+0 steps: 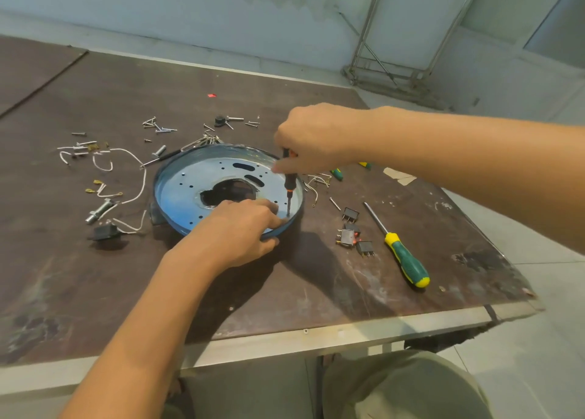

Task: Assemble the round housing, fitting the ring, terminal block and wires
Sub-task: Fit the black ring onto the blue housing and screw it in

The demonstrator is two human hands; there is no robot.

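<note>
Round housing sat mid-worktop. Left hand clamped over near rim, grip pinching it. Right hand closed around small screwdriver, tip down by rim. Judged thin, stiff, slippery sheet metal; best held at rim.

One round housing sits on the tabletop. Two hands are at work: the left hand and the right hand. I count one black-and-orange screwdriver, one whole green-and-yellow screwdriver, two more green-and-yellow handles partly hidden, four small black switches, plus scattered screws and white wires too many to count.
</note>
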